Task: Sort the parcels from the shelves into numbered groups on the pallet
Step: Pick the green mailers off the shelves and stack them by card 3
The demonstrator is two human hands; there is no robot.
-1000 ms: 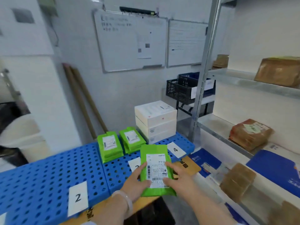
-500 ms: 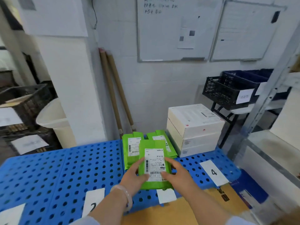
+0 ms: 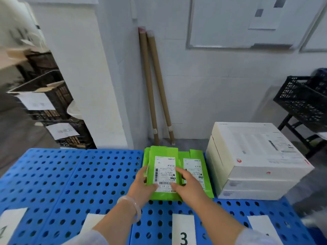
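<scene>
Head view, looking down on pallet (image 3: 70, 183), blue, perforated; both hands are on 1 green parcel (image 3: 163, 172) with a white barcode label facing up.

Left hand (image 3: 141, 186): fingers curled round the parcel's left edge, thumb lying on the label's lower left corner; clamped on the parcel. Pale bracelet (image 3: 135, 208) on that wrist.

Right hand (image 3: 189, 184): thumb on the label's lower right corner, fingers wrapped over the parcel's right edge; also clamped on it.

Parcel position: at the pallet's far side, directly over the left stack (image 3: 146, 156) of green parcels, edges roughly lined up with it; cannot tell whether its full weight is on the stack. Right stack (image 3: 196, 165) of the same green parcels sits just beside it, partly covered by the right hand.

White boxes (image 3: 256, 156), 3 high, stand on the pallet just beside the right stack, to its right.

Card 3 (image 3: 183, 230) lies at the near edge, in line with the green stacks; more white cards on either side of it, numbers cropped or blurred.

Behind the pallet: 2 tubes (image 3: 154, 85) of brown cardboard lean against the white wall; whiteboard (image 3: 247, 23) upper right; black crate (image 3: 304, 99) on a stand at far right.
</scene>
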